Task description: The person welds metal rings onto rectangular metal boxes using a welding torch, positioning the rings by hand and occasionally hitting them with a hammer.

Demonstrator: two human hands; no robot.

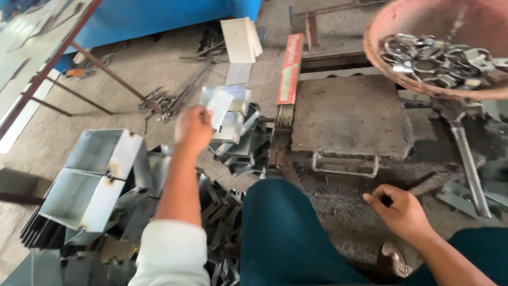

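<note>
Where the head camera looks down, the left hand [193,127] pinches a small bent piece of grey sheet metal [219,107] by one edge, above a heap of similar folded metal pieces [238,140]. It looks light, stiff and sharp-edged, best gripped on its flat faces. The right hand [402,212] hovers loosely curled, empty, over the gritty concrete block surface [349,114], which offers bare room.
</note>
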